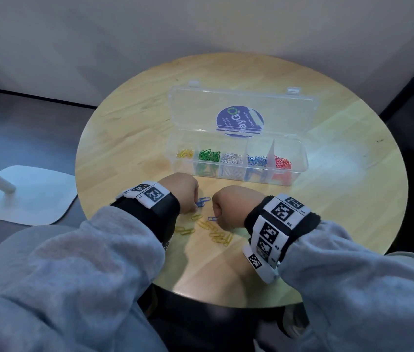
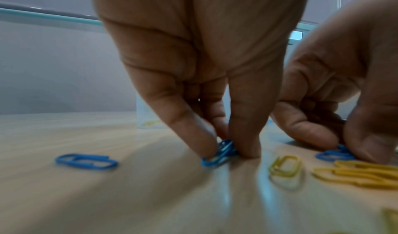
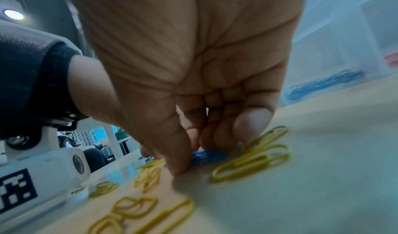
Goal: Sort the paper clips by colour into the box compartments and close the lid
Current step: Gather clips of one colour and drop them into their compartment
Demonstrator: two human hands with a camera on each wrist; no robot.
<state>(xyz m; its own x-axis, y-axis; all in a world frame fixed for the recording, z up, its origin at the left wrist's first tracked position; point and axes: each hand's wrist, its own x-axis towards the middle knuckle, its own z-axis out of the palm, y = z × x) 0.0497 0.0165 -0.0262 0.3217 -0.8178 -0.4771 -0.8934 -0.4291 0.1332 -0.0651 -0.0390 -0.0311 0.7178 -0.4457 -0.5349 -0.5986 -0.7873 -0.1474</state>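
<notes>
A clear plastic box [image 1: 300, 158] stands open on the round table, its lid [image 1: 241, 107] laid back. Its compartments hold yellow, green, white, blue and red clips from left to right. Loose yellow clips [image 1: 217, 233] and a few blue ones lie near the table's front. My left hand [image 1: 193, 199] pinches a blue clip [image 2: 219, 154] between thumb and fingers on the tabletop. Another blue clip [image 2: 86, 161] lies loose to its left in the left wrist view. My right hand [image 1: 217, 212] pinches a second blue clip [image 3: 207, 155] beside the yellow ones [image 3: 252, 161].
The wooden table [image 1: 340, 199] is small and round, with its front edge close under my forearms. A white lamp base [image 1: 25, 194] sits on the floor to the left. A plain wall rises behind the table.
</notes>
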